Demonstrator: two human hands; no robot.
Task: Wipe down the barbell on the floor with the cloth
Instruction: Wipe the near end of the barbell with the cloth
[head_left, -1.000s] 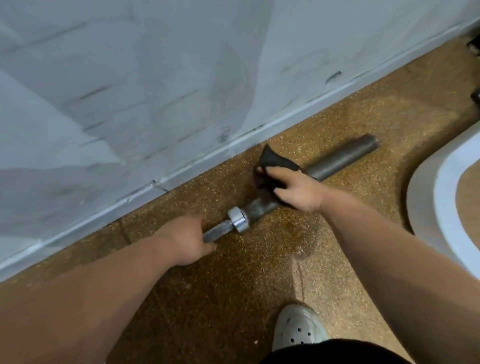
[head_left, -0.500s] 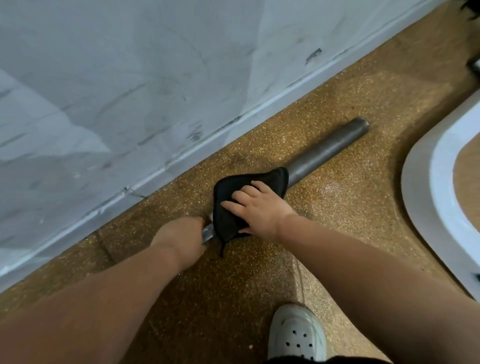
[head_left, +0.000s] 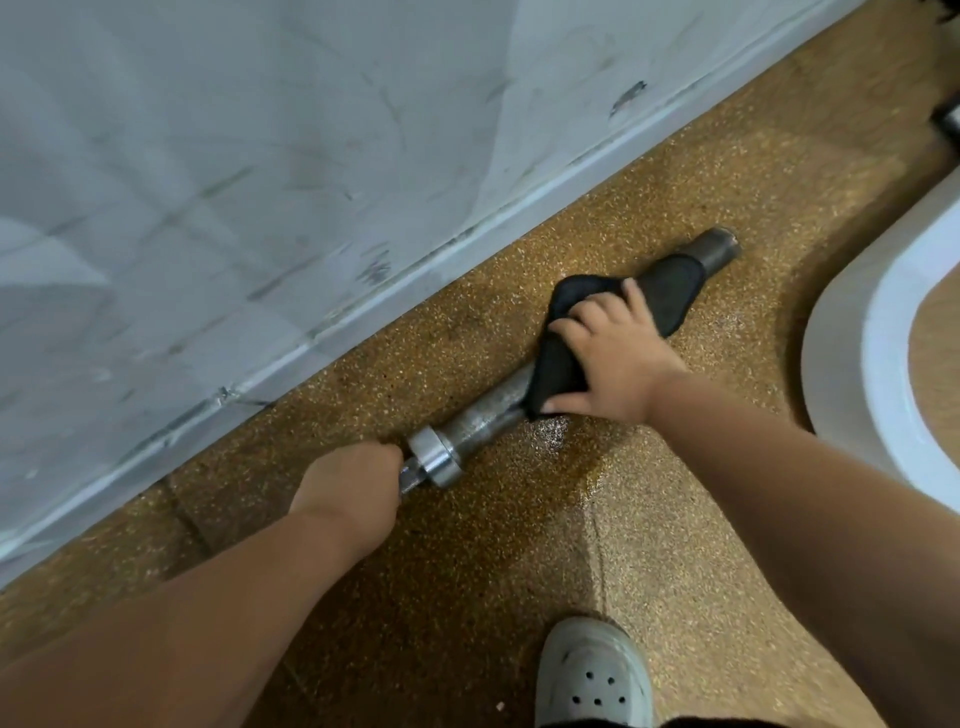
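Observation:
A grey steel barbell (head_left: 480, 415) lies on the speckled brown floor, running diagonally from lower left to upper right, parallel to the wall. A shiny collar (head_left: 434, 456) separates its thin shaft from the thick sleeve. My left hand (head_left: 350, 486) grips the thin shaft just left of the collar. My right hand (head_left: 610, 356) holds a black cloth (head_left: 670, 288) wrapped over the sleeve, fingers curled across it and thumb underneath. The cloth covers the sleeve almost up to its open end (head_left: 719, 247).
A grey marbled wall (head_left: 260, 182) with a pale skirting runs close behind the barbell. A white curved rim (head_left: 852, 332) of a floor fixture sits at the right. My grey clog (head_left: 592, 675) stands on the floor at the bottom. A dark object (head_left: 948, 119) sits at the far right edge.
My right hand has slid the cloth from beside the collar outward along the sleeve toward the far end, uncovering the collar. My left hand has kept its grip on the shaft.

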